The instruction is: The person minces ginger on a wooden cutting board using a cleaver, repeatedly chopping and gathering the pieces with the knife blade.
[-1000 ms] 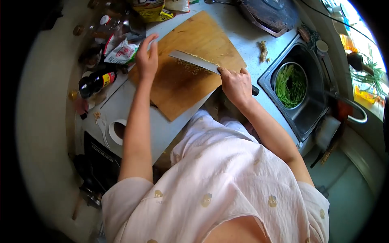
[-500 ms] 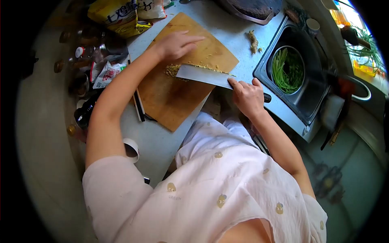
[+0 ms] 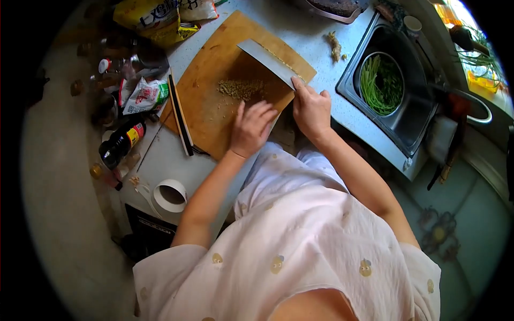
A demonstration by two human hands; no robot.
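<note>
A wooden cutting board [image 3: 203, 120] lies on the counter, with a pile of finely chopped yellowish bits [image 3: 241, 89] near its middle. My right hand [image 3: 312, 109] grips a cleaver [image 3: 267, 60] by the handle, which the hand mostly hides. The wide blade is tilted up off the board beyond the pile, with bits along its upper edge. On the near side of the pile, my left hand [image 3: 253, 127] is over the board, fingers spread and slightly blurred, holding nothing. Whether its fingertips touch the bits I cannot tell.
At right, a sink [image 3: 415, 128] holds a bowl of green stalks [image 3: 373, 88]. A knobbly root piece [image 3: 335, 47] lies beside it. Chopsticks [image 3: 181, 120], a dark sauce bottle [image 3: 123, 142], a white cup [image 3: 170, 196] and a yellow bag [image 3: 150, 18] stand or lie to the left.
My left hand has swung from the board's far side to its near side. The cleaver has turned and risen, shifting away from the pile toward the far right.
</note>
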